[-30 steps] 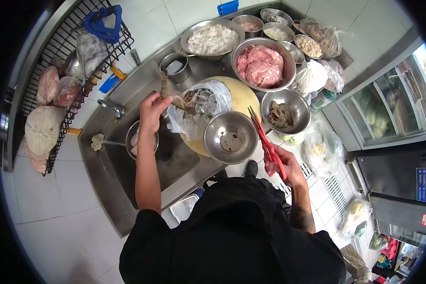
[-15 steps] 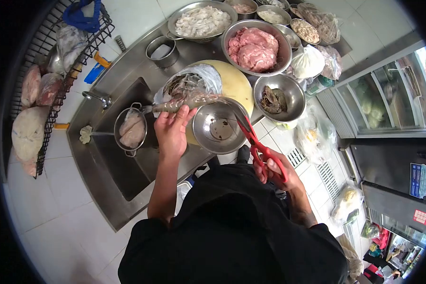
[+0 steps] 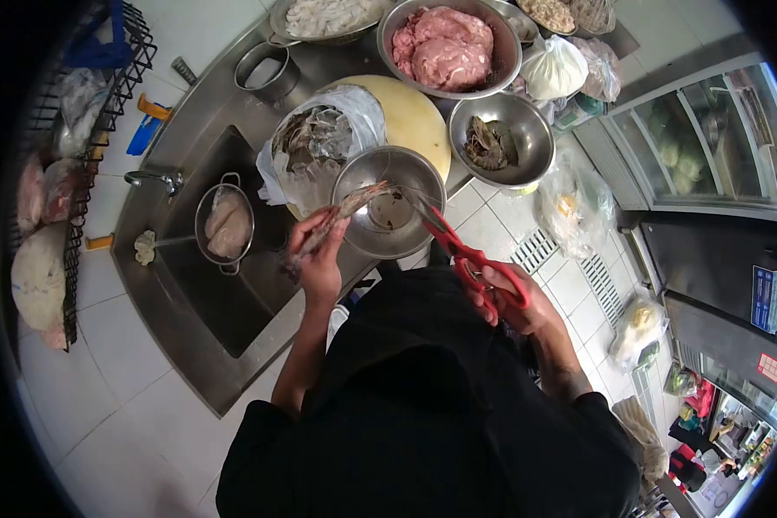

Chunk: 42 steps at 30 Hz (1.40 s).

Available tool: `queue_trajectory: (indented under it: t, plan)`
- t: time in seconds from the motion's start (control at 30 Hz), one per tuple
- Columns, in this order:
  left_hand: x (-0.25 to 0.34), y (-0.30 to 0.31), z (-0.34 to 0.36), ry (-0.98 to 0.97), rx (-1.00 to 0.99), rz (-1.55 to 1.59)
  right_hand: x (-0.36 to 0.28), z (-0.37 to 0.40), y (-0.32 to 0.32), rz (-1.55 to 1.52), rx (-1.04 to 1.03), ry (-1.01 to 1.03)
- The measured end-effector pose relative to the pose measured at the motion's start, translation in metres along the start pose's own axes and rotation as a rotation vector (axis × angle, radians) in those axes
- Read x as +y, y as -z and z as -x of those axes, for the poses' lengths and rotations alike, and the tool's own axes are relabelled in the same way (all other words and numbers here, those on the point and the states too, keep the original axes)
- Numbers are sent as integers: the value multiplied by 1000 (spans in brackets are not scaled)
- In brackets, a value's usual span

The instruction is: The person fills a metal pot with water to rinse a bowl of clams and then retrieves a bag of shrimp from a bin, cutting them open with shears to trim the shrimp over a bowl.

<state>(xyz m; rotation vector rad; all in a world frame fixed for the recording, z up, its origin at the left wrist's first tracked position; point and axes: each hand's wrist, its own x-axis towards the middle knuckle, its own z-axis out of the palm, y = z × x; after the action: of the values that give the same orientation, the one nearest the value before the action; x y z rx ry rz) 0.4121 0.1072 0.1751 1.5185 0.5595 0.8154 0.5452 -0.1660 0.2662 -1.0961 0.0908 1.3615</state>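
A greyish-pink shrimp [image 3: 350, 204] is pinched in my left hand [image 3: 319, 259], its head end over a steel bowl [image 3: 388, 245] with dark bits at the bottom. My right hand [image 3: 518, 302] grips red-handled scissors [image 3: 464, 255], whose blade tips point toward the shrimp's head above the bowl's right side. A plastic bag [image 3: 354, 108] full of shrimp lies on a round yellowish board [image 3: 423, 121] behind the bowl. To the right, another steel bowl [image 3: 537, 142] holds a few dark shrimp pieces [image 3: 489, 145].
A large bowl of pink meat [image 3: 445, 47] stands at the back. On the left, a strainer with pale meat [image 3: 229, 224] sits in the sink [image 3: 259, 302] near a tap [image 3: 160, 180]. A wire rack [image 3: 91, 164] hangs far left; a glass-door fridge [image 3: 708, 142] stands right.
The shrimp has moved from across the bag to a slant over the bowl, with my left hand lower and curled round it. The view has shifted, and the scissors remain in my right hand.
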Motion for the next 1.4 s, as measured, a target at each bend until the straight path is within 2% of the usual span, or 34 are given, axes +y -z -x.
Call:
queue_trajectory:
  t: [0.1,0.3,0.43,0.8,0.97,1.03,1.27,1.4]
  plan:
    - [3,-6,26,119,89,35,5,-13,-3,6,-4,-75]
    - [4,-3,47,130,107,46,10,-28,-8,49,-10,-122]
    - [9,7,43,212,90,0,10,-34,-4,258,20,-94]
    - [12,17,37,213,-19,77,6,-43,-7,301,-42,-120]
    - [13,22,36,291,-53,66,4,-48,-11,327,-66,-119]
    - [12,25,33,311,-37,36,1,-50,-14,428,-39,-96]
    - [4,32,30,317,50,2,4,-55,-13,428,-28,-122]
    - [6,31,31,340,75,83,9,-55,-11,300,-64,-146]
